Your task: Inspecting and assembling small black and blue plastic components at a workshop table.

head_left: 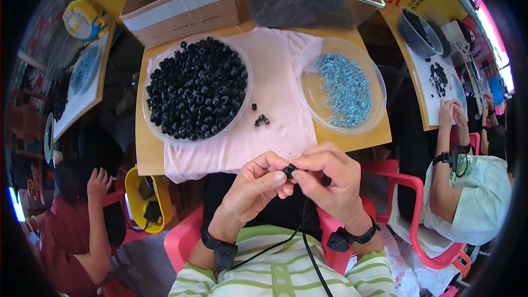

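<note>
In front of my chest, my left hand (pixel 254 186) and my right hand (pixel 333 182) meet fingertip to fingertip. Between them is a small black piece (pixel 289 171), pinched by the thumbs and forefingers of both. Beyond my left hand stands a round clear tub (pixel 248 94) heaped with black ball-shaped pieces (pixel 196 89) that have holes in them. Another round clear tub (pixel 306 105), beyond my right hand, contains tiny shiny bluish pieces (pixel 345 89), too small to make out exactly. A few loose black pieces (pixel 262 120) lie on the pink cloth (pixel 275 71) between the tubs.
An open cardboard box (pixel 181 14) and a clear bin (pixel 308 8) of black pieces stand at the table's back. Co-workers sit on both sides, one with a maroon sleeve (pixel 69 236), one in pale clothing (pixel 473 198). A yellow basket (pixel 132 198) is low at left.
</note>
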The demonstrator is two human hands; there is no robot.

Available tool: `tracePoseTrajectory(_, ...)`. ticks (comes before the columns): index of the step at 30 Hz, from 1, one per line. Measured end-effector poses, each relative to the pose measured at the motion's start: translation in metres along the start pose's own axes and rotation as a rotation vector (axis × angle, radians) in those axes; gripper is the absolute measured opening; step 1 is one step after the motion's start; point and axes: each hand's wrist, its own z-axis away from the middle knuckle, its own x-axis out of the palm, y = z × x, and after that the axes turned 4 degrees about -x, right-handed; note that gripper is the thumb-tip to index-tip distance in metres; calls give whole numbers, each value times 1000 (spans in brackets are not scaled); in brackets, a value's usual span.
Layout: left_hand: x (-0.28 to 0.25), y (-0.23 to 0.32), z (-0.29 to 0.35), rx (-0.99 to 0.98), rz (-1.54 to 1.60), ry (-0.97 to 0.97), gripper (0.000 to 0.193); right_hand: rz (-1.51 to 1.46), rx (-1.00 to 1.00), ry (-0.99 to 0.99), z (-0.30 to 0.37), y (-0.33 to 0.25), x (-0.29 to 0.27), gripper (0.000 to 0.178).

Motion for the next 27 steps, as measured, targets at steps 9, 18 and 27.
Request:
tracePoseTrajectory(9,-4,-5,-8,-85,-38,112,11,352,-189,-52,-1,8,-8,33)
tracePoseTrajectory(18,-8,-7,-6,-123,-71,217,11,288,-198,-67,7,21,-6,28)
tracePoseTrajectory(27,6,-3,-11,-118,-119,203,10,278,-250,-81,-4,4,-14,24)
